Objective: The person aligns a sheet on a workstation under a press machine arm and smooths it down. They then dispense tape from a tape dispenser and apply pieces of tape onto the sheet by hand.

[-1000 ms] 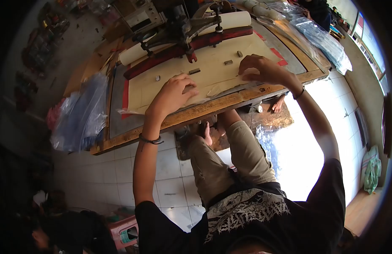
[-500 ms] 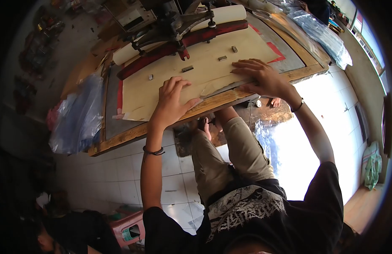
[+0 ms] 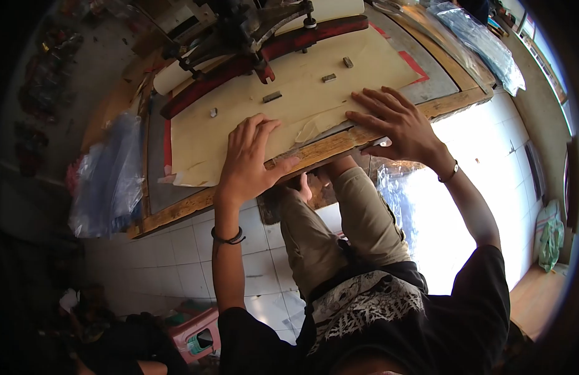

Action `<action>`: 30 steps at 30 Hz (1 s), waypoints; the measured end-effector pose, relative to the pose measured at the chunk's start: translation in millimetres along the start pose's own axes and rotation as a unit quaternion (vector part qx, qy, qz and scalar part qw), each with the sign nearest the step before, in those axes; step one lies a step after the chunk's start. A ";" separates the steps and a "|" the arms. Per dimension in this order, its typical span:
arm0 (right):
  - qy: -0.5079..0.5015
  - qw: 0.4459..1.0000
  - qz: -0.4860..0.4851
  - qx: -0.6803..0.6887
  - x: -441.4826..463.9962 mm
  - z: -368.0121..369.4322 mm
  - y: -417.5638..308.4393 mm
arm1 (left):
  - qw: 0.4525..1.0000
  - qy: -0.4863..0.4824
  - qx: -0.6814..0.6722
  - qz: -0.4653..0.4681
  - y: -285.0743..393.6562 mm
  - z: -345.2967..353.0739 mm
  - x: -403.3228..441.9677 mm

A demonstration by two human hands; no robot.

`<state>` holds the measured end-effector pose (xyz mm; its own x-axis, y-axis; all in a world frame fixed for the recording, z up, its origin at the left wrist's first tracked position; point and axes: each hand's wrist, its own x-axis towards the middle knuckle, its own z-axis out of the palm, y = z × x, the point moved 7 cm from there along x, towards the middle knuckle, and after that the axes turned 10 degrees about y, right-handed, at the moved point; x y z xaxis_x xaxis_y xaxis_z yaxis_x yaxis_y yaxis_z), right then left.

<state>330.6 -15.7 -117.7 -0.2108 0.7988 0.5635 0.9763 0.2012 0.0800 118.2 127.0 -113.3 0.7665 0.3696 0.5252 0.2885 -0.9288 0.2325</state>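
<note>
My left hand rests at the near edge of a cream-coloured sheet, its fingers stretched over the surface and its thumb along the wooden table edge. Farther right, my right hand lies with fingers spread over the sheet's near edge, the thumb lower by the wood. Neither hand grips anything. Several small dark metal blocks, one of them a bar-shaped block, sit on the sheet beyond my fingers. A torn-looking flap shows in the sheet between my hands.
A curved red bar under a black machine head spans the sheet's far side. Clear plastic bags hang at the left corner and more plastic lies at the far right. Behind me are a pink stool and another person.
Both hands have stayed along the table edge, with my right fingers now spread wider and the thumb lower. The view has shifted slightly; the blocks keep their places on the sheet.
</note>
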 end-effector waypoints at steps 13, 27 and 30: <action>0.049 0.989 -0.003 0.141 3.0 -12.6 -26.4 | 1.000 0.007 -0.014 0.001 2.6 -4.7 -1.4; 0.108 0.985 -0.049 0.123 44.2 28.4 -98.1 | 0.993 0.015 0.118 0.007 25.8 8.5 -42.4; 0.140 0.982 -0.063 0.113 40.4 27.4 -96.4 | 0.989 0.092 0.113 -0.009 34.2 6.5 -50.3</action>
<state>226.6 12.7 -125.1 -0.2769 0.5792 0.7667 0.9009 0.4339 -0.0025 93.3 76.4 -137.0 0.6477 0.3661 0.6681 0.4386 -0.8963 0.0660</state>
